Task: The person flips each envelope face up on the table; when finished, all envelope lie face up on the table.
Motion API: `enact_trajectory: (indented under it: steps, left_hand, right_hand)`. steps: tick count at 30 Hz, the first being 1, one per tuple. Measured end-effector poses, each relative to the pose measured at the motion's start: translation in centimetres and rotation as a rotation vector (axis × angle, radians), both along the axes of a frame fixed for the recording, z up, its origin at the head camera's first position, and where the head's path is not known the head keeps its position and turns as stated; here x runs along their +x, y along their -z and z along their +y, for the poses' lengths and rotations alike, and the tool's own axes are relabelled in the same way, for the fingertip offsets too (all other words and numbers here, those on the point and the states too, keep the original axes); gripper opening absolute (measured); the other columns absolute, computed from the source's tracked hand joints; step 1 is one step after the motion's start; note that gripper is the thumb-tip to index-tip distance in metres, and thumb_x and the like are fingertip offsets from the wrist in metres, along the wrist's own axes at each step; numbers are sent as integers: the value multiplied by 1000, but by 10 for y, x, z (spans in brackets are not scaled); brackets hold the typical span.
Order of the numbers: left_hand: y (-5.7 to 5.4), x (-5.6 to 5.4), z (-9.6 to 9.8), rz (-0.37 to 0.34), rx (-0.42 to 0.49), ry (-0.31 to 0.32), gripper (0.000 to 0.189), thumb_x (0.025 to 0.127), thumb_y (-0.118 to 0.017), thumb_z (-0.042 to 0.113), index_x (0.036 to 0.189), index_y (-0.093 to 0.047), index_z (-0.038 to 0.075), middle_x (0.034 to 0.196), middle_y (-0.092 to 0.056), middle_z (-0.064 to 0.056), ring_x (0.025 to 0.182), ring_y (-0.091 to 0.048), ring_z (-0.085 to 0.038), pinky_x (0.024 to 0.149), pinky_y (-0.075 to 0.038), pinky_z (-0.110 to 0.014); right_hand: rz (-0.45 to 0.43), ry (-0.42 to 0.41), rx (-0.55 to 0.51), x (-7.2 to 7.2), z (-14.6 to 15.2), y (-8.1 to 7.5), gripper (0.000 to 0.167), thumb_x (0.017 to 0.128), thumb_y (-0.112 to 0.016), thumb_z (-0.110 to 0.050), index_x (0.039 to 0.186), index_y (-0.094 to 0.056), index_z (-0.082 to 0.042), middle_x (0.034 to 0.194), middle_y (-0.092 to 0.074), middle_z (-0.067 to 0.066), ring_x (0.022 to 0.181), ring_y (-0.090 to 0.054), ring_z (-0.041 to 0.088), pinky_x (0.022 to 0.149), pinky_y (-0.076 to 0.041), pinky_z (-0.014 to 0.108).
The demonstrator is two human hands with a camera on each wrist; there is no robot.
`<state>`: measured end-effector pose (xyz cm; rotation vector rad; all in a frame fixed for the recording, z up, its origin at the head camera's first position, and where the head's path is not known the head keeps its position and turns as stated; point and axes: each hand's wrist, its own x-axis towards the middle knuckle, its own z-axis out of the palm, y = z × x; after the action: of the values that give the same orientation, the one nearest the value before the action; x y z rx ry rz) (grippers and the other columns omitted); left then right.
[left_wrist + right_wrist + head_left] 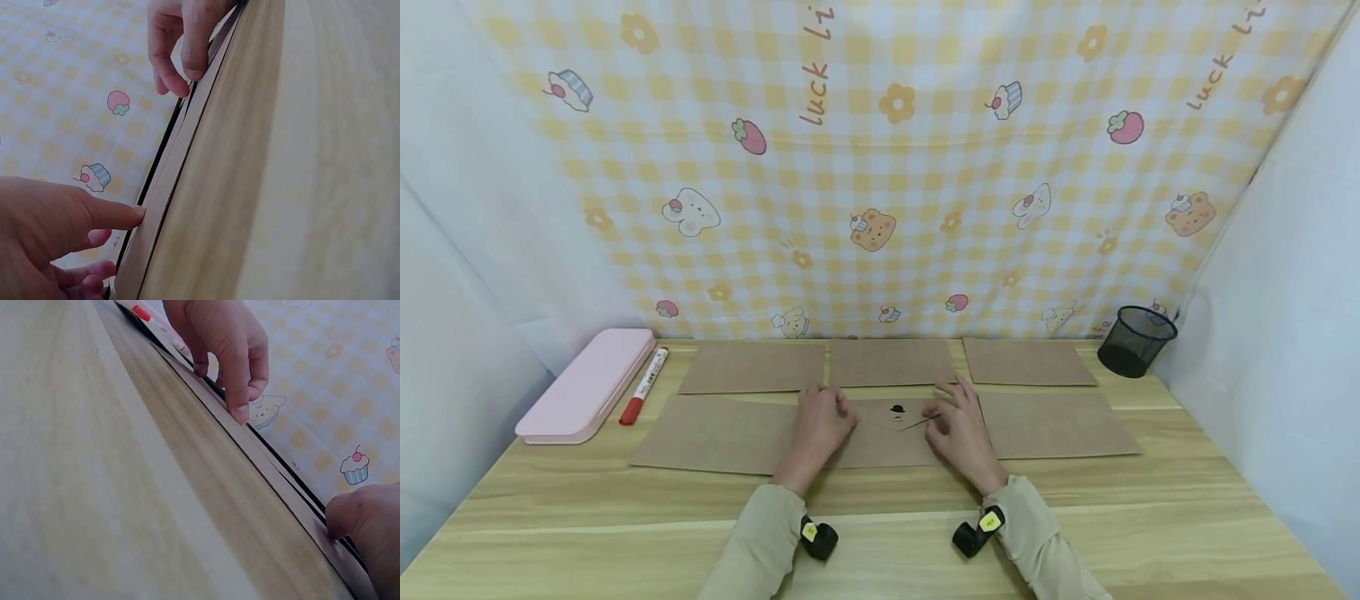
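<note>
1. Far left: pink case (587, 387) on the tabletop (880, 550), red-capped marker (645, 386) just beside it. The right wrist view also catches the marker's red end; the case shows in the head view only.
2. Next, left front brown piece (715, 433), lying flat; 3 back brown pieces (891, 362) sit in a row behind the front 3.
3. Left grip (822, 423), a bare hand: fingers relaxed, not pinching. Left wrist view shows 1 extended digit touching the envelope's edge, a contact unclear from the head.
4. Centre front: brown envelope (880, 454), flat on the tabletop between both hands. Plain matte paper, pointed flap (880, 414) turned toward the person, black hat print (897, 409) with a small mark below. Print visible from the head only; both wrist views give the paper nearly edge-on, with a thin dark gap under the flap.
5. Right grip (958, 429): thumb and finger pinching the flap's right edge, which is slightly raised.
6. Right front brown piece (1060, 425), flat; beyond it, black mesh cup (1137, 342), head view only.
</note>
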<state>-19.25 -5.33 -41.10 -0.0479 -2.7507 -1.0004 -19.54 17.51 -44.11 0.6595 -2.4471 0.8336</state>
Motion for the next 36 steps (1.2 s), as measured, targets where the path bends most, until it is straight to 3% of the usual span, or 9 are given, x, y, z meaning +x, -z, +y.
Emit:
enact_trajectory:
  steps: [7, 14, 22, 27, 32, 36]
  left_hand:
    - [-2, 1, 2, 11, -51, 18, 26, 76, -75, 13, 66, -51, 11, 100, -52, -17, 95, -44, -33, 68, -40, -38]
    - [-3, 2, 8, 89, -99, 46, 23, 78, -70, 11, 65, -51, 12, 103, -54, -20, 99, -47, -36, 71, -42, -41]
    - [-2, 2, 9, 74, -152, 68, 15, 78, -68, 12, 69, -56, 11, 76, -49, -4, 80, -51, -27, 61, -42, -38]
    - [-3, 2, 7, 95, -98, 101, 13, 79, -67, 11, 70, -58, 10, 74, -51, -2, 77, -52, -24, 62, -44, -38]
    - [-5, -1, -14, 68, -7, 165, 11, 80, -69, 15, 74, -62, 9, 78, -60, -4, 72, -55, -19, 65, -46, -36]
    - [-11, 3, -53, -29, 4, 256, 27, 81, -72, 29, 92, -62, 6, 107, -58, -14, 97, -54, -29, 83, -44, -46]
  right_hand:
    - [44, -5, 7, -2, 1, 0, 16, 70, -69, 6, 77, -68, -8, 113, -58, 21, 126, -31, 46, 103, -22, 56]
    - [69, 23, 20, -2, 1, 1, 15, 67, -68, 6, 73, -67, -8, 108, -61, 19, 124, -34, 45, 103, -22, 53]
    - [38, 44, 34, -1, 0, 0, 12, 71, -68, 4, 76, -68, -7, 111, -60, 17, 126, -33, 43, 104, -23, 50]
    - [28, 45, 29, 1, 0, -2, 11, 72, -68, 4, 79, -68, -6, 107, -61, 15, 122, -38, 43, 104, -23, 50]
    - [49, 28, 51, 1, -1, -1, 10, 74, -66, 2, 80, -65, -6, 105, -61, 15, 115, -44, 42, 102, -26, 51]
    - [164, 4, 21, -2, -1, 1, 13, 74, -65, 3, 86, -64, -4, 105, -60, 17, 111, -46, 42, 97, -30, 54]
